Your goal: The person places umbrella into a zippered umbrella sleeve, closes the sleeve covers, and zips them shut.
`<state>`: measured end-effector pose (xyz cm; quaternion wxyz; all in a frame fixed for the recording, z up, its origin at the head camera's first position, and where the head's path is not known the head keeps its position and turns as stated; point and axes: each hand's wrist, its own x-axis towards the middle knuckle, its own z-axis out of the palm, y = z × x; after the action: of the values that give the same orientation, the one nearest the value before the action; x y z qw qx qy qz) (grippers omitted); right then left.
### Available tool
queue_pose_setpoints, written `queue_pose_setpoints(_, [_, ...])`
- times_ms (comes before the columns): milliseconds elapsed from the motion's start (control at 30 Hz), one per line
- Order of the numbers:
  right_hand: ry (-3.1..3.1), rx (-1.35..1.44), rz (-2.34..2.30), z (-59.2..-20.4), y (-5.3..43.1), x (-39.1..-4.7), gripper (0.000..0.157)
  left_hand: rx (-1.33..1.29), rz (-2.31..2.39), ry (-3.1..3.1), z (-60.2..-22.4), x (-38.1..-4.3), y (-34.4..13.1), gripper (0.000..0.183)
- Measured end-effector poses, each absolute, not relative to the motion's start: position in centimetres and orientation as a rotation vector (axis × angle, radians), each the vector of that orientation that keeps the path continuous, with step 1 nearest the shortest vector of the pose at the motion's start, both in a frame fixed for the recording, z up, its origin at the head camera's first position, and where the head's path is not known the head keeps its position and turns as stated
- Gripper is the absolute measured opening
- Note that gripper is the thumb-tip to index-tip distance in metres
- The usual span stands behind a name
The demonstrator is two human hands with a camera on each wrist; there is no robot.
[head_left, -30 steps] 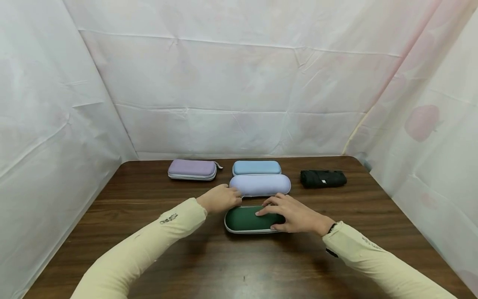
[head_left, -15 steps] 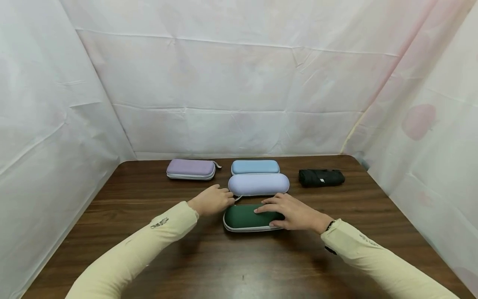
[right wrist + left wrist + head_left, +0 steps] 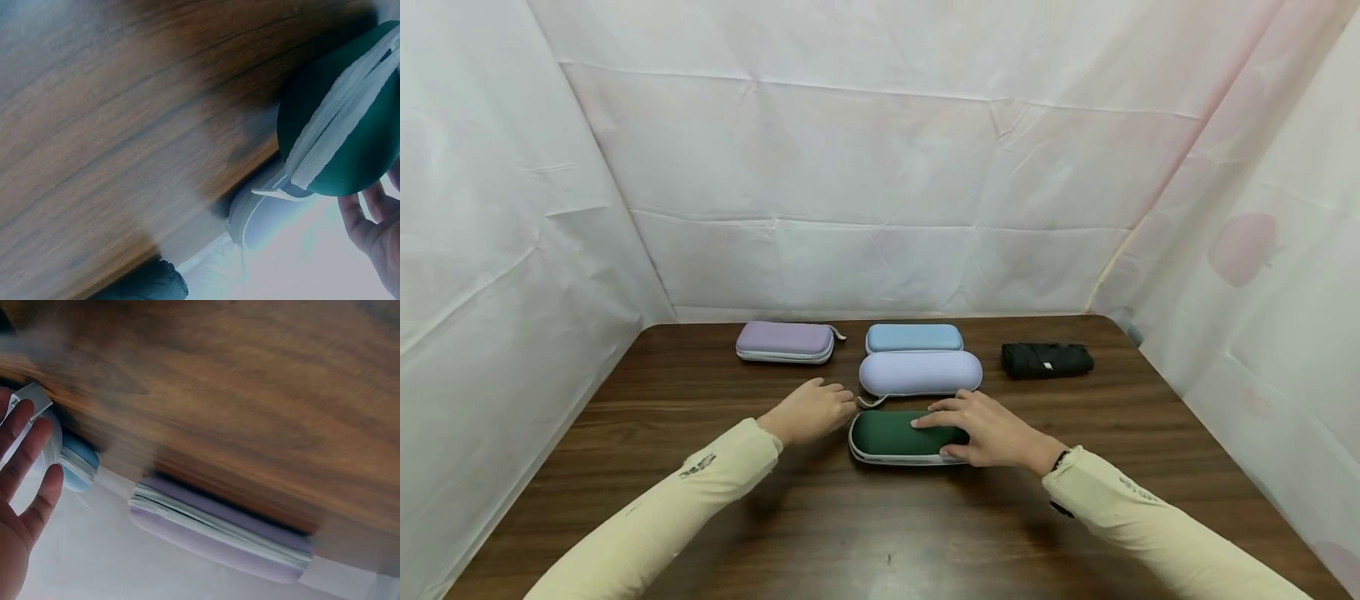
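A dark green zip-up glasses case [image 3: 891,435] with a pale zipper band lies on the table before me. My right hand [image 3: 996,429] grips its right end, thumb at the front edge and fingers over the top. In the right wrist view, fingertips [image 3: 353,212] show at the side of the green glasses case [image 3: 369,156]. My left hand [image 3: 811,412] is just left of it, near a pale strap [image 3: 872,402]. In the left wrist view the left hand's fingers [image 3: 47,494] are spread and fairly straight, with nothing held. A lavender glasses case [image 3: 921,372] lies just behind the green one.
Against the lavender case's back lies a light blue case [image 3: 914,337]. A purple zip case [image 3: 785,339] with a wrist strap sits at the back left. To the back right is a folded black bundle [image 3: 1047,360]. White sheeting [image 3: 880,167] stands behind the wooden table [image 3: 820,533].
My left hand has drawn away to the left from the green and lavender cases, bringing the pale strap into view. The right hand stays on the green case.
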<state>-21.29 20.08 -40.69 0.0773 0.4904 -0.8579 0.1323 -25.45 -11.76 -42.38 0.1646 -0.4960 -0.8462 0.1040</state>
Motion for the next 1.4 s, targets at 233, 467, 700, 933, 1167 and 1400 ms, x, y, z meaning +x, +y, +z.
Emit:
queue_pose_setpoints(233, [-2.577,1.400,0.404,-40.9,19.7,-21.0,0.051,-1.357,0.219,-2.509,-42.4,-24.7,-12.4,0.010])
queue_pose_setpoints(467, [-2.610,1.267,0.387,-41.0,19.3,-20.8,0.049,-1.320,0.121,-2.515,-42.4,-23.6,-12.8,0.007])
queue_pose_setpoints(700, [-2.606,1.181,0.364,-40.9,18.6,-19.8,0.051,-1.281,0.109,-2.516,-42.7,-22.3,-12.4,0.009])
queue_pose_setpoints(933, [-2.630,1.082,0.327,-40.9,17.8,-19.1,0.049,-1.215,0.094,-2.532,-42.7,-21.2,-11.7,0.012])
queue_pose_setpoints(1167, [-2.655,1.020,0.317,-40.8,17.1,-18.4,0.048,-1.149,0.090,-2.525,-43.0,-20.2,-10.8,0.012])
queue_pose_setpoints(1400, [-2.661,0.969,0.303,-40.7,16.7,-18.0,0.048,-1.131,0.086,-2.554,-42.7,-19.5,-9.9,0.014])
